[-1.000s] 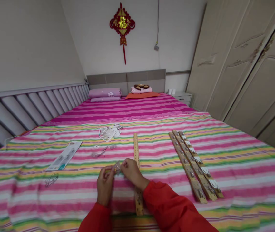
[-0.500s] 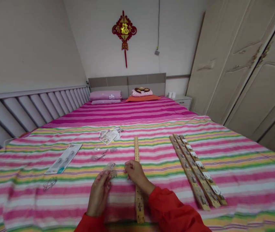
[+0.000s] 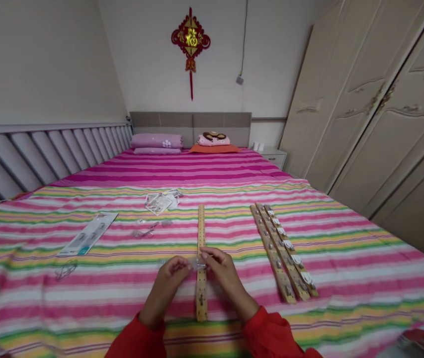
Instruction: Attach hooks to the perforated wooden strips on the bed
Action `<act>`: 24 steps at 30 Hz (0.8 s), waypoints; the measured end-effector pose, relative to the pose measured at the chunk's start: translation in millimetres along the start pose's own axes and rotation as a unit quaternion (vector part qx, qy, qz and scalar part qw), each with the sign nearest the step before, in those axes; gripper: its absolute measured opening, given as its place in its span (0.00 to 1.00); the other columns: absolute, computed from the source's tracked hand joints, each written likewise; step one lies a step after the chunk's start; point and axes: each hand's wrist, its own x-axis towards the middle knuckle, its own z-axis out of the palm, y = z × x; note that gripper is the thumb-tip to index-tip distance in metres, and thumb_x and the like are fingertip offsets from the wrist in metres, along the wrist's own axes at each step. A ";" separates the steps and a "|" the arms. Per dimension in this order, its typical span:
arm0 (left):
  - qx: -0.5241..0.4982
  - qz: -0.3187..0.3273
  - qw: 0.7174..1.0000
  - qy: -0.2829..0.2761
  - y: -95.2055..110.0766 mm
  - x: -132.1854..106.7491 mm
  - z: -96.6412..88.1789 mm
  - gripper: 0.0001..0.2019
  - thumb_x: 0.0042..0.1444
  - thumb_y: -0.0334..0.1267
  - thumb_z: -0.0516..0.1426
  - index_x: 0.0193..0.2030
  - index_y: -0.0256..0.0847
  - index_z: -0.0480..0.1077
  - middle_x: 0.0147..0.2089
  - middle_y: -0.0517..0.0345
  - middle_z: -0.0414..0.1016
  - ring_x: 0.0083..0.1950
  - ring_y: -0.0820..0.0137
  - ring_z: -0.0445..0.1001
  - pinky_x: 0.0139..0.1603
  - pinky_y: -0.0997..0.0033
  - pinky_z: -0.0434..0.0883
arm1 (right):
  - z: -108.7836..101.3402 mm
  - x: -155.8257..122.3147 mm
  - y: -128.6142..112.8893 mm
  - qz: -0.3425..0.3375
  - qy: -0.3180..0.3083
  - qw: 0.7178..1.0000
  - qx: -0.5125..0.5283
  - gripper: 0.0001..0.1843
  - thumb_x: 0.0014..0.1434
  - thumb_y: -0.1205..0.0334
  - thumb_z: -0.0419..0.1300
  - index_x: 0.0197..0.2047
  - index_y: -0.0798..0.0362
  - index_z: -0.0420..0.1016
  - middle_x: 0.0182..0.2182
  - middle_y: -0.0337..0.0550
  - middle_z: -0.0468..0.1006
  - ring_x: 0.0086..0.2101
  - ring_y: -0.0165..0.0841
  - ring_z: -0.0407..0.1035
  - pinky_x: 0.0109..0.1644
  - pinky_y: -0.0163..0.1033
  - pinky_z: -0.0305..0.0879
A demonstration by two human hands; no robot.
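Observation:
Both hands meet above a wooden strip with rows of holes (image 3: 202, 231) that lies lengthwise on the bed. My left hand (image 3: 169, 283) is closed in a pinch on the left side of a small clear hook piece (image 3: 197, 263) with a shiny metal part. On its right side, the thumb and fingers of my right hand (image 3: 223, 271) are also closed on it. A small metal fitting (image 3: 201, 298) sits at the strip's near end. Left of the strip lie small clear and metal pieces (image 3: 148, 230).
Wooden strips with metal hooks and white discs (image 3: 281, 243) lie to the right. A pile of small packets (image 3: 163, 200) lies farther back. At left are a blister card (image 3: 88, 233) and a tangle of wire (image 3: 66, 269). A railing (image 3: 55, 156) borders the bed.
My left hand has moved right with the clear hook piece, bringing it over the wooden strip. My right hand has closed on the piece's other side. The view has shifted slightly.

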 end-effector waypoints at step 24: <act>-0.029 -0.034 0.999 0.012 -54.9 30.3 19.2 0.18 0.35 0.46 0.65 0.31 0.35 0.73 0.29 0.54 0.78 0.32 0.68 0.75 0.36 0.69 0.70 | -15.8 -0.6 54.1 0.124 0.081 0.986 0.077 0.10 0.37 0.63 0.66 0.25 0.56 0.71 0.11 0.34 0.71 0.13 0.25 0.63 0.18 0.29 0.58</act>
